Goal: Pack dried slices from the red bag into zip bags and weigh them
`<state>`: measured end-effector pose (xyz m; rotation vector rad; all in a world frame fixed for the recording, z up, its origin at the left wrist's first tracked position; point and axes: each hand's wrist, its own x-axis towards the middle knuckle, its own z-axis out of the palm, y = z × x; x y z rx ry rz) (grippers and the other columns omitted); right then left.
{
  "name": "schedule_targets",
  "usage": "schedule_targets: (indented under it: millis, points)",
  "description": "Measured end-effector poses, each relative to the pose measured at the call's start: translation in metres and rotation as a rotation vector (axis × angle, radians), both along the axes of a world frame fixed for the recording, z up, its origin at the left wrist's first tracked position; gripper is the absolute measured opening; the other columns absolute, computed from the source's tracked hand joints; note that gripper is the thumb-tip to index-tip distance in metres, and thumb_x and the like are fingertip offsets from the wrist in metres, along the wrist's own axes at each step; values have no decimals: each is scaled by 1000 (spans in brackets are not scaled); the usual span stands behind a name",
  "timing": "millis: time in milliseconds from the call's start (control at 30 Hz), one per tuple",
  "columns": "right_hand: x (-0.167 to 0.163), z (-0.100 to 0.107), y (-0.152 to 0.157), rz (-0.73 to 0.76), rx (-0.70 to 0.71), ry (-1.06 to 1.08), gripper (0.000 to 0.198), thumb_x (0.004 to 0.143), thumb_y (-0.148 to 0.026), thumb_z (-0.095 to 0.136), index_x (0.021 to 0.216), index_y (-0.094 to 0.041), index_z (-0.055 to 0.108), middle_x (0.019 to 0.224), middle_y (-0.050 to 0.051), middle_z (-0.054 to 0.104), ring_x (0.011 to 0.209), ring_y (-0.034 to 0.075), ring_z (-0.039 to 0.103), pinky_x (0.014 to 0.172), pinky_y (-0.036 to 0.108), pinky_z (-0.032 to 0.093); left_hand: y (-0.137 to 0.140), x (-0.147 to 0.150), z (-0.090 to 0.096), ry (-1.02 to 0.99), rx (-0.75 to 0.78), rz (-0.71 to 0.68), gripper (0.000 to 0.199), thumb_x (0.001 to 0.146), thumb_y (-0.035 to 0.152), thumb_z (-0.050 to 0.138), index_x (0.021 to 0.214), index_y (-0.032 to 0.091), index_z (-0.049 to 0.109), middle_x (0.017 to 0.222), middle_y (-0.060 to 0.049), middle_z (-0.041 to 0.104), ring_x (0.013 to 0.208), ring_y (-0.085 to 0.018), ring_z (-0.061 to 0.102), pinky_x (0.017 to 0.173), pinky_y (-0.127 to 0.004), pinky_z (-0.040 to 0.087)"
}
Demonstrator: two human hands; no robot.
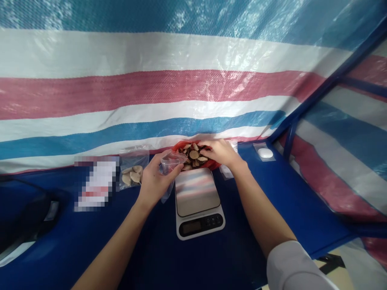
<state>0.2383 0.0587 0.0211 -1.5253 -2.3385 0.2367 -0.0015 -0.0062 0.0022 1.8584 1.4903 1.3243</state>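
Note:
My left hand (155,177) grips a clear plastic bag (173,160) between thumb and fingers, its mouth beside the pile of slices. Dried brown-rimmed slices (194,154) with pale centres, like cut root or mushroom, fill a red plastic bag (179,144) against the back sheet. Over the right side of that pile, my right hand (222,153) reaches in, thumb and fingers apart at the slices. Its far fingertips are partly hidden. In front of the red bag stands a white digital kitchen scale (198,193) with a bare metal plate and a dark display.
A clear bag of pale slices (132,176) lies left of my left hand, beside a blurred-out white packet (98,185). Farther right is a small bag with a white oval object (265,153). A striped tarpaulin (151,88) rises behind the blue table (287,201).

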Motion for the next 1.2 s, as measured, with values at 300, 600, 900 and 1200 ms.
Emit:
schedule_targets:
  millis: [300,600,900,1200]
  points:
    - [-15,-2,-3,23,-8,-152,43,96,-33,51,139,-33,60,127,5,72,107,28,68,86,37,50,8,17,18,34,-2,-17,45,81,46,74,117,21,67,117,-7,74,111,-28,69,101,-44,54]
    - [-8,0,0,2,0,-180,45,96,-31,52,139,-34,61,114,6,77,100,28,71,85,37,51,10,14,15,-1,-32,-16,49,79,49,73,117,19,67,116,-8,74,109,-28,69,101,-43,54]
    - [11,-3,2,152,31,316,40,87,-21,60,124,-30,72,117,-1,76,97,20,73,89,32,55,10,5,8,44,23,-47,44,82,48,71,116,21,68,115,-7,73,109,-28,69,100,-43,54]
    - [8,-4,0,168,-108,521,34,83,-20,63,113,-24,77,111,1,78,101,22,73,94,35,56,8,6,5,47,33,-78,44,82,46,72,119,21,67,117,-7,72,110,-26,68,100,-41,54]
